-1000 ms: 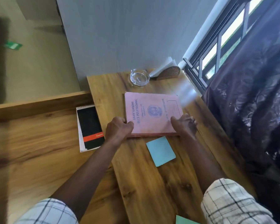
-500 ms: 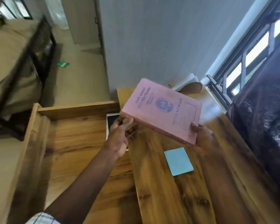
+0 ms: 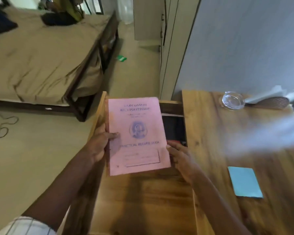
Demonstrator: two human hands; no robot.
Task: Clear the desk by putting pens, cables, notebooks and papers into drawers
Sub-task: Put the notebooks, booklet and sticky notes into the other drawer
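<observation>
A pink record notebook point(image 3: 136, 133) hangs flat over the open wooden drawer point(image 3: 143, 200), its cover facing up. My left hand point(image 3: 100, 141) grips its left edge with the thumb on the cover. Along its lower right edge my right hand point(image 3: 180, 158) holds it, fingers underneath. A black notebook with a red band point(image 3: 174, 129) lies in the drawer, partly hidden under the pink one. On the desk top point(image 3: 236, 150) to the right lies a light blue paper point(image 3: 244, 182).
A glass ashtray point(image 3: 232, 100) and a woven holder with white paper point(image 3: 271, 99) sit at the desk's far edge by the grey wall. A bed point(image 3: 41, 56) stands left across bare floor, with a cable point(image 3: 2, 128) on the floor.
Both hands lifted the pink notebook off the desk top and carried it left over the open drawer. My view swung left toward the bed.
</observation>
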